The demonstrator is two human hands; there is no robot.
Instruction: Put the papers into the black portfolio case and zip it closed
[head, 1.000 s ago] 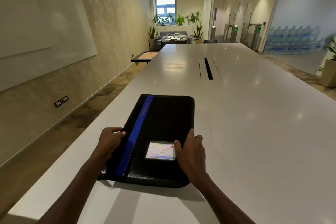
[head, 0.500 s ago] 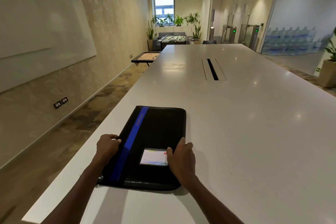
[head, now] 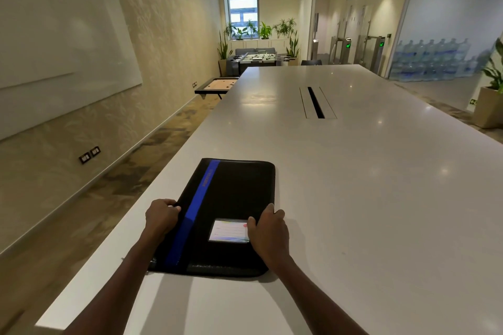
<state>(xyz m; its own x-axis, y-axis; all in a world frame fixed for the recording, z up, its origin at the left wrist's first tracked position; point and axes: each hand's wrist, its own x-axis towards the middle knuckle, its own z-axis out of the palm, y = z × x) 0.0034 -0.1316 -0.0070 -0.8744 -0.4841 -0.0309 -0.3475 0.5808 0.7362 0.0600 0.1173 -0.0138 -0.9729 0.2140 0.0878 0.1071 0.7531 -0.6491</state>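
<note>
A black portfolio case [head: 231,193] with a blue stripe and a clear label pocket lies flat and closed on the white table [head: 367,198], near its left edge. My left hand [head: 161,216] curls around the case's left edge. My right hand [head: 268,228] grips its right edge, thumb lying on top beside the label pocket. No loose papers are visible anywhere.
The table's left edge drops to the floor just beside the case. A cable slot [head: 315,102] sits in the table's middle, farther away. Beyond the far end stand a foosball table [head: 255,58] and plants.
Both hands have kept their hold on the case's two sides. The case has slid a little towards me along the table's left edge, and my view has shifted slightly.
</note>
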